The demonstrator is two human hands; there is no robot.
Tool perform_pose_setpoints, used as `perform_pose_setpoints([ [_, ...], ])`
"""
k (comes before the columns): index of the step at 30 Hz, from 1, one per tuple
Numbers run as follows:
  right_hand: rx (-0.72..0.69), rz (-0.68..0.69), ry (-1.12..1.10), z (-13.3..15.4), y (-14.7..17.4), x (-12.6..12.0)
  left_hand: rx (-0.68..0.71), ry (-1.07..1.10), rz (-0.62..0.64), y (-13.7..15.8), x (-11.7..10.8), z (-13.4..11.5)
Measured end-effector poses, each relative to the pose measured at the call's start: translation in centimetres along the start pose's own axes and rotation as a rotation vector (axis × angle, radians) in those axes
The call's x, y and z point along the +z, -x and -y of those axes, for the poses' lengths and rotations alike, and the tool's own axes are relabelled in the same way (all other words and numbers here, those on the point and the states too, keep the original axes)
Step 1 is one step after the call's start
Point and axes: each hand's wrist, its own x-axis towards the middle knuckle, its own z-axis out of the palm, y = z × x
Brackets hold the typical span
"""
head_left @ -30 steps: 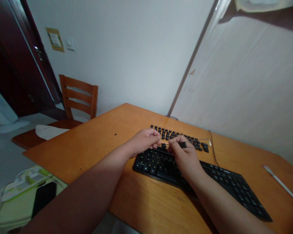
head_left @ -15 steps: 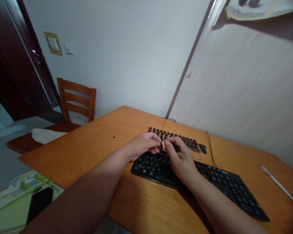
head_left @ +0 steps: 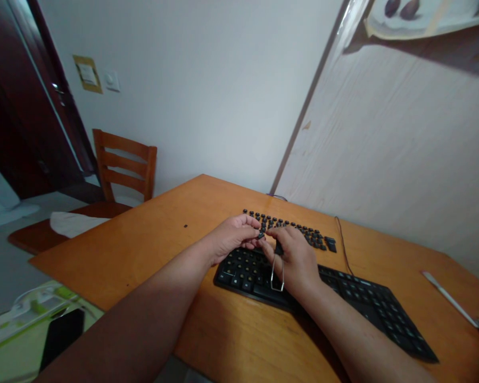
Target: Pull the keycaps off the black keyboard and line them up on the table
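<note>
My left hand (head_left: pixel 239 233) pinches a small black keycap (head_left: pixel 261 235) between thumb and fingertips above the keyboard's upper left edge. Close beside it, my right hand (head_left: pixel 299 260) is closed around a keycap puller (head_left: pixel 278 248) with a black handle. The puller's bent wire loop hangs below the palm, toward the keyboard. Under both hands lies the black keyboard (head_left: pixel 377 306), its left part showing exposed key stems and its right part partly covered by my forearm. Several loose black keycaps (head_left: pixel 317 236) lie in rows behind it, some hidden by my hands.
A single keycap (head_left: pixel 186 226) lies apart on the wooden table (head_left: pixel 159 239). A brush-like stick (head_left: pixel 449 298) rests at the right, and a cable (head_left: pixel 344 247) runs behind the keyboard. A phone (head_left: pixel 64 332) sits at lower left; a chair (head_left: pixel 125 165) stands beyond the table's left edge.
My right hand has turned, so the puller's wire now points down toward me instead of out to the right. My left hand stays nearly in place with the keycap.
</note>
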Motion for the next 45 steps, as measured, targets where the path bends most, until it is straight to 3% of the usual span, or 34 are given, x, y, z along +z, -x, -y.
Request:
perform_pose_setpoints([
  [14,0.008,0.01,0.081,-0.2,-0.2,0.0,0.009,-0.051,0.001,0.1,0.3,-0.3],
  [24,0.137,0.155,0.167,-2.9,-1.8,-0.1,0.152,-0.072,-0.415,-0.7,-1.5,-0.6],
  [28,0.138,0.25,0.188,-3.4,-2.8,0.6,0.141,-0.099,-0.491,-0.9,-1.7,-0.4],
  [36,0.169,0.385,0.27,-3.6,-4.3,2.3,0.144,-0.119,-0.492,-1.3,-1.9,0.0],
  [45,0.167,0.437,0.297,-3.1,-5.1,3.4,0.157,-0.15,-0.476,-1.7,-2.3,0.5],
])
